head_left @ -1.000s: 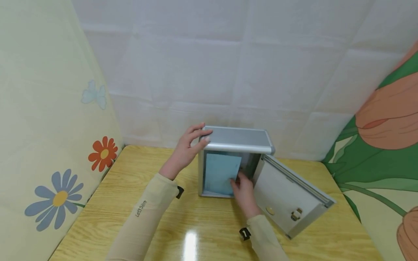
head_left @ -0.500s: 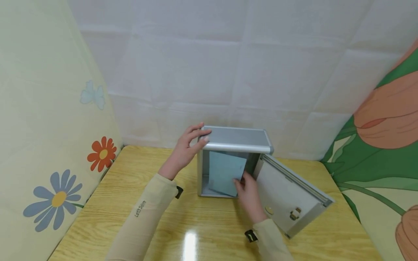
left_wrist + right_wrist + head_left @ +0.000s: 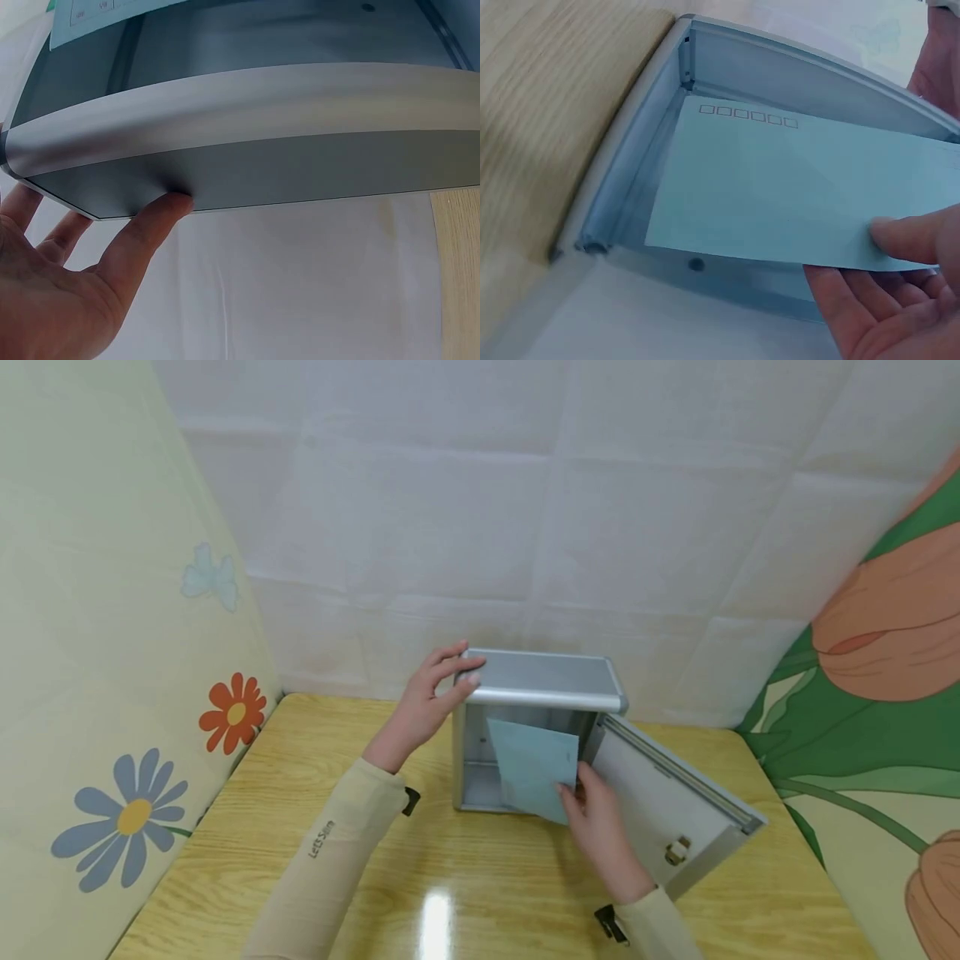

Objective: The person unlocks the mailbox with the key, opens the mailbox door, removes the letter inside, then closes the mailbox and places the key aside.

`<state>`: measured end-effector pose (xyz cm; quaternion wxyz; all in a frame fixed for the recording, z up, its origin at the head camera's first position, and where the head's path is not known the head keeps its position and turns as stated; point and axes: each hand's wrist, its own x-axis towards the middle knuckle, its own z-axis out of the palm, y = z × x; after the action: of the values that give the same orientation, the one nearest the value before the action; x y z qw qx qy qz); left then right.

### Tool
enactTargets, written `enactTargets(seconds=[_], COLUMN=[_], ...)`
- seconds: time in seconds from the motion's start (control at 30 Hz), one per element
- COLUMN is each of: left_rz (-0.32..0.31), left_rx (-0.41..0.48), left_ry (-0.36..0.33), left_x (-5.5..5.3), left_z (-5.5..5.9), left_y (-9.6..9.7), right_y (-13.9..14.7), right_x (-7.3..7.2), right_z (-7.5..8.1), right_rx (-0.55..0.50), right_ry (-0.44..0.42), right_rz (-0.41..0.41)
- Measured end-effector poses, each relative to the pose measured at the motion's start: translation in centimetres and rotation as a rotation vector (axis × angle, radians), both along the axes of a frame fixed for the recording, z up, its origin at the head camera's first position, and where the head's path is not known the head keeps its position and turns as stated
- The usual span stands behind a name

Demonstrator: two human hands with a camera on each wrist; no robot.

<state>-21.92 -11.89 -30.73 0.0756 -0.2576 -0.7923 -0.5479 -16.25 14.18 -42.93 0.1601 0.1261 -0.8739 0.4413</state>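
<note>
R wrist cam gave detail head cam was too far off for: row of six red squares [image 3: 740, 114] printed on the pale blue envelope [image 3: 780, 180], thumb atop & fingers under its edge, i.e. R hand [image 3: 603, 827] was pinching it. Also a dark round spot [image 3: 696, 264] inside the metal box [image 3: 543, 675]. L wrist cam got L hand [image 3: 423, 697] up close: a digit on the box's grey panel, others at the corner; it just rested there, fingers spread. Only head cam had the whole swung-out door [image 3: 652, 785] w/ its lock [image 3: 677, 850].

Vs 0.5 s ago, envelope had shifted R & toward the person, tilted, partly in the box opening, lower R corner out past the front; R hand went w/ it. L hand: same spot.

Around: wood table [image 3: 330, 735], white backdrop [image 3: 450, 527], red flower [image 3: 235, 714] & blue-grey flower [image 3: 133, 817] on L wall, tulips [image 3: 900, 602] on R. Door stood just beside R hand, partly hidden by it; envelope blocked part of box interior.
</note>
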Motion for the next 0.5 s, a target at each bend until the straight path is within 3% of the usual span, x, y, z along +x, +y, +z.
enactTargets(seconds=[0.23,0.37,0.5], left_rz=[0.010,0.017,0.018], left_rx=[0.009,-0.004,-0.010], left_ry=[0.048,0.061,0.064], left_x=[-2.6,-2.6,-2.4], left_z=[-2.9,-3.0,-2.8], left_y=[-0.4,-0.4,-0.4], right_y=[0.5,0.6,0.3], right_x=[1.6,2.5,3.2], right_z=[1.0,1.4,1.7], right_rx=[0.171,0.282,0.386], right_ry=[0.177,0.224,0.201], right_rz=[0.012,0.042,0.075])
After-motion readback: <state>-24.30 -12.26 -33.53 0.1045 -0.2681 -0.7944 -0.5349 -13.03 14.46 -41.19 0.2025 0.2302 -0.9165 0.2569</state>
